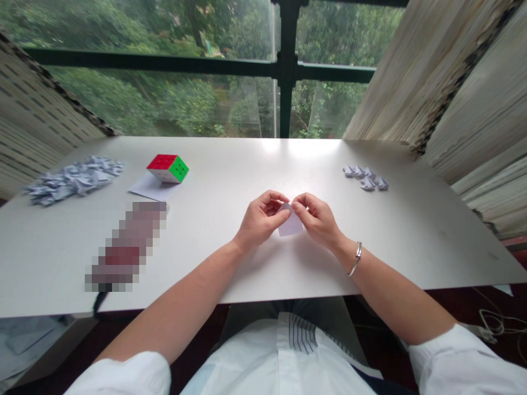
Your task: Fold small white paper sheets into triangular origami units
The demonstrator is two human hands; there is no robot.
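A small white sheet of paper [290, 224] is held up over the middle of the table, between my two hands. My left hand [263, 218] pinches its upper left part, thumb lying on the face toward me. At the upper right edge, the thumb and fingers of my right hand [316, 218] are closed on the same sheet. The fingertips behind the paper are partly hidden. Several small folded paper pieces [368, 178] sit in a group beyond my right hand.
On the white table [395, 236], a big heap of folded paper pieces [78, 178] lies far left. A Rubik's cube [168, 168] rests on white paper sheets [153, 189]. A blurred-out object [127, 247] with a black strap lies front left. Curtains [457, 82] and a window stand behind.
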